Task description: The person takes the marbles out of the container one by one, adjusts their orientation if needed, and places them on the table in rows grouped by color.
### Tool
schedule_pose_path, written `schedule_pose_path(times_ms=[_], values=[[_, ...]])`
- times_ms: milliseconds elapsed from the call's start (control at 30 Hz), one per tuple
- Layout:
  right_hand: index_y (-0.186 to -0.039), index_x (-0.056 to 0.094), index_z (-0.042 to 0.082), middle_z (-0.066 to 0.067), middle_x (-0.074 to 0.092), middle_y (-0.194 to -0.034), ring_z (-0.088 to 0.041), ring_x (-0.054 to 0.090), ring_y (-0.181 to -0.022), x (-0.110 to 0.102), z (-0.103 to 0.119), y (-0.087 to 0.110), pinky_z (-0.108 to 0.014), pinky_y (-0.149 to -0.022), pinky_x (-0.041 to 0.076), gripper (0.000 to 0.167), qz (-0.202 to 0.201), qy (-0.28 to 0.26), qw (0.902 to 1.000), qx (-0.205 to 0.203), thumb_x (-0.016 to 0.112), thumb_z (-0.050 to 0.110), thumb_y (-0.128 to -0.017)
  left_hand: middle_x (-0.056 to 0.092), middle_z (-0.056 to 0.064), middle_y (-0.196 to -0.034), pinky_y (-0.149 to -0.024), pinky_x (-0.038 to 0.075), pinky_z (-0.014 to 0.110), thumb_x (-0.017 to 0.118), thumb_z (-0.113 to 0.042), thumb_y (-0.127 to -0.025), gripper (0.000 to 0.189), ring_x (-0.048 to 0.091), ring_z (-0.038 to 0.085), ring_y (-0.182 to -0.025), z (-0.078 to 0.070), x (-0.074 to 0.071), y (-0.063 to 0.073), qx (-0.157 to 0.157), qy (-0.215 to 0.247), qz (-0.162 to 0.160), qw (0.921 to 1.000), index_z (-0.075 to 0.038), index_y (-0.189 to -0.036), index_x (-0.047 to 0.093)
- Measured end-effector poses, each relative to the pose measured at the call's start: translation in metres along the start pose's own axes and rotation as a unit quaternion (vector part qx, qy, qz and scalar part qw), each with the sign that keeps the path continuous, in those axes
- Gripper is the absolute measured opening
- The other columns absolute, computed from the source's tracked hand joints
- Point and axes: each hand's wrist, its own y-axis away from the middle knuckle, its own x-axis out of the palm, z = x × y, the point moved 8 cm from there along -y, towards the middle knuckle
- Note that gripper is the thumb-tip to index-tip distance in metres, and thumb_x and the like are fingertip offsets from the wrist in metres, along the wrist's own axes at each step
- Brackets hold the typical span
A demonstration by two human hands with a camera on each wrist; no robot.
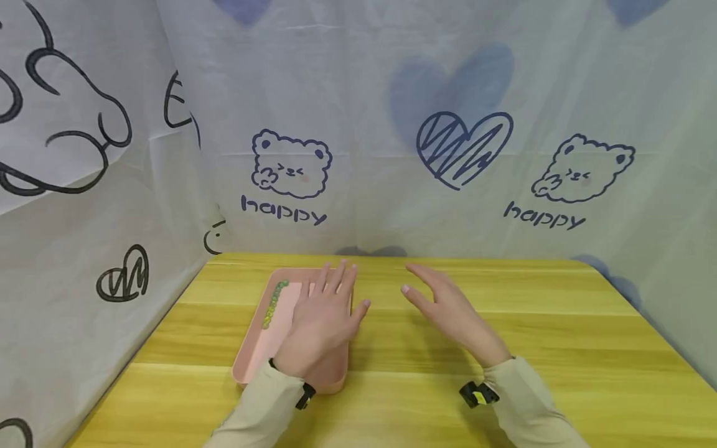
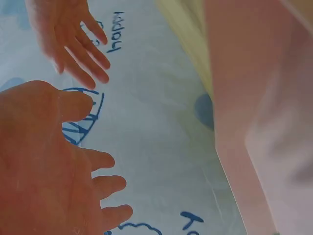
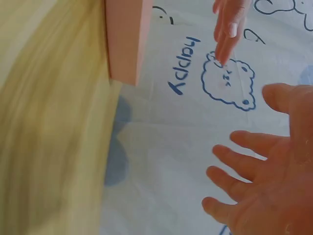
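Note:
My left hand [image 1: 325, 311] hovers over the right part of a shallow pink tray [image 1: 254, 339], fingers spread and nothing in them. Along the tray's left side lies a row of small green and yellow beads [image 1: 271, 305]. Part of the tray's inside is hidden under the left hand and forearm. My right hand [image 1: 454, 308] is held above the table to the right of the tray, its fingers extended and the palm turned inward. In the right wrist view that hand [image 3: 264, 171] holds nothing, and in the left wrist view the left palm [image 2: 44, 166] is bare.
A yellow wood-grain table [image 1: 560, 348] carries the tray on its left half. Behind it hangs a pale cloth [image 1: 364, 186] printed with hearts, bears and lettering. Another printed cloth [image 1: 162, 211] hangs along the left edge. Each wrist wears a dark strap with a small device [image 1: 478, 394].

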Motion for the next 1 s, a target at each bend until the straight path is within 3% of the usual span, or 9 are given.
schedule_pose_path(times_ms=[400, 567, 800, 1000], values=[[-0.148, 0.045, 0.013, -0.008, 0.042, -0.151, -0.031, 0.035, -0.14, 0.013, 0.0, 0.0, -0.054, -0.112, 0.028, 0.058, 0.01, -0.065, 0.9978, -0.007, 0.049, 0.047, -0.102, 0.014, 0.006, -0.164, -0.117, 0.006, 0.054, 0.036, -0.051, -0.103, 0.069, 0.008, 0.031, -0.149, 0.046, -0.009, 0.024, 0.015, -0.039, -0.014, 0.999, -0.012, -0.158, 0.02], [-0.148, 0.045, 0.015, -0.007, 0.042, -0.151, -0.03, 0.035, -0.14, 0.014, 0.002, 0.0, -0.054, -0.112, 0.029, 0.057, 0.014, -0.067, 0.9976, -0.007, 0.049, 0.048, -0.102, 0.019, 0.01, -0.163, -0.115, 0.006, 0.06, 0.042, -0.047, -0.102, 0.069, 0.009, 0.034, -0.149, 0.069, -0.011, 0.032, 0.012, -0.018, -0.028, 0.9994, -0.01, -0.157, 0.023], [-0.149, 0.044, 0.014, -0.008, 0.042, -0.152, -0.031, 0.035, -0.14, 0.017, 0.001, -0.001, -0.054, -0.112, 0.027, 0.058, 0.023, -0.062, 0.9977, -0.016, 0.048, 0.048, -0.102, 0.011, 0.01, -0.164, -0.114, 0.006, 0.063, 0.041, -0.049, -0.102, 0.07, 0.007, 0.036, -0.148, 0.104, -0.003, 0.046, 0.002, -0.032, 0.003, 0.9995, -0.009, -0.157, 0.023], [-0.149, 0.044, 0.013, -0.009, 0.042, -0.152, -0.032, 0.036, -0.14, 0.02, 0.004, 0.0, -0.055, -0.112, 0.028, 0.058, 0.033, -0.063, 0.9973, -0.021, 0.049, 0.047, -0.102, 0.012, 0.011, -0.163, -0.113, 0.007, 0.065, 0.038, -0.056, -0.101, 0.077, 0.007, 0.038, -0.148, 0.123, 0.007, 0.061, 0.005, -0.034, 0.037, 0.9987, -0.009, -0.158, 0.018]])
